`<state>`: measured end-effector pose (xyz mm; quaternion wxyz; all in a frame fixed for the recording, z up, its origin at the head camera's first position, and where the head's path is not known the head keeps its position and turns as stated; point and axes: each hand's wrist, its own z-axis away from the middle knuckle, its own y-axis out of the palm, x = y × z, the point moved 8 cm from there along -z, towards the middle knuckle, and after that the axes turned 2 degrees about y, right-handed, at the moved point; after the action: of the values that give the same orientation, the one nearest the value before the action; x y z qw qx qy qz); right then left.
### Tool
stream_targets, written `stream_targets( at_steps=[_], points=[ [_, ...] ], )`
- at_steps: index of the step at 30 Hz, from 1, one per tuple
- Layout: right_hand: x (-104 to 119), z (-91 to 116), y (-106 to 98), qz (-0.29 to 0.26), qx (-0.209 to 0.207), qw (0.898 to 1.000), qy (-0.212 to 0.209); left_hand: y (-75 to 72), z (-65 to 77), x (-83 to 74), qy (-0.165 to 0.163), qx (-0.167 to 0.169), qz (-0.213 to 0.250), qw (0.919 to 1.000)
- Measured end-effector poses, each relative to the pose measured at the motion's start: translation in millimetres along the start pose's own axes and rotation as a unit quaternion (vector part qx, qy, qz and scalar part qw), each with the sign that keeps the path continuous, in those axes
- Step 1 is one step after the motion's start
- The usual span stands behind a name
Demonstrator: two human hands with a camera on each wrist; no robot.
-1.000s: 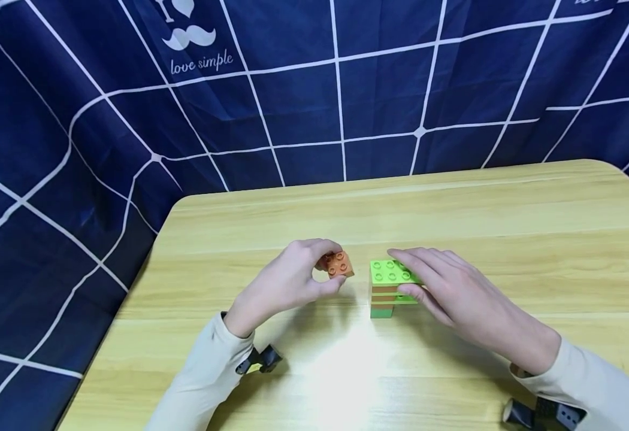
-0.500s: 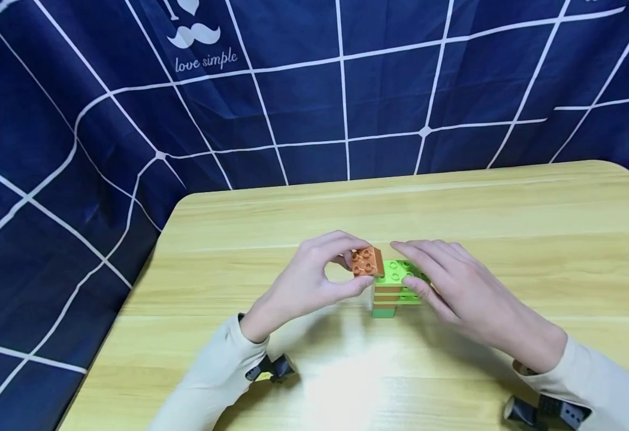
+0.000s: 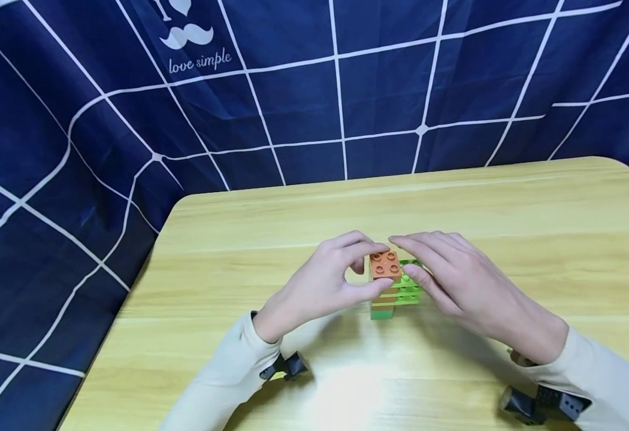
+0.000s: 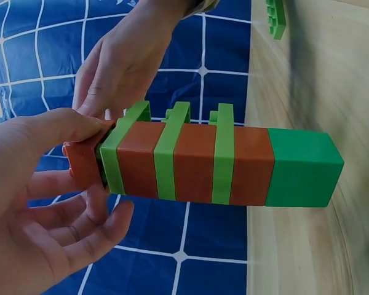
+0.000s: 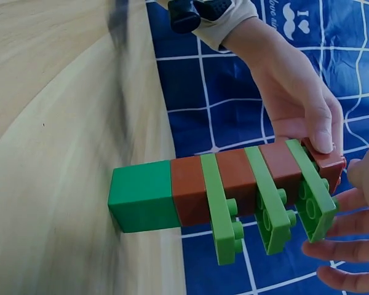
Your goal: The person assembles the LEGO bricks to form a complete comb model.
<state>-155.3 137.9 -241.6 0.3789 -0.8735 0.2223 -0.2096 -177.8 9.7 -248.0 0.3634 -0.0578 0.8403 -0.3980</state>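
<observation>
A tower of toy building bricks (image 3: 383, 299) stands upright on the table. Its base is a dark green block (image 4: 302, 169), with orange-brown bricks (image 4: 194, 163) and lime green plates (image 5: 267, 206) alternating above; the plates jut out to the right. At the top my left hand (image 3: 327, 281) pinches an orange-brown brick (image 3: 385, 265) between thumb and index finger. That brick sits slightly tilted on the top plate in the left wrist view. My right hand (image 3: 460, 287) is around the top plate's jutting end, fingers loosely extended and fingertips close beside it.
A pale wooden table (image 3: 239, 239) lies beneath, with a dark blue checked cloth (image 3: 293, 108) behind and to the left. Another lime green plate (image 4: 275, 18) lies on the table in the left wrist view. Black wrist cameras (image 3: 284, 365) hang below both sleeves.
My left hand has carried the orange-brown brick rightward onto the tower's top. My right hand has loosened from the top plate, its thumb shifting up and back slightly.
</observation>
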Motion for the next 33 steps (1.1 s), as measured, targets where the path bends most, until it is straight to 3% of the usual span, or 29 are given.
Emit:
stream_targets(
  at_steps=[14, 25, 33],
  points=[
    [2.3, -5.7, 11.3, -0.014, 0.019, 1.000, 0.016, -15.2, 8.5, 1.4, -0.026, 0.000, -0.006, 0.9996],
    [3.9, -8.7, 17.3, -0.004, 0.021, 1.000, 0.018, 3.2, 9.3, -2.7, -0.039, 0.079, -0.106, 0.9904],
    [6.2, -12.1, 18.0, 0.012, 0.008, 1.000, 0.002, 7.1, 8.6, -5.0, -0.032, 0.082, -0.140, 0.9862]
  ],
)
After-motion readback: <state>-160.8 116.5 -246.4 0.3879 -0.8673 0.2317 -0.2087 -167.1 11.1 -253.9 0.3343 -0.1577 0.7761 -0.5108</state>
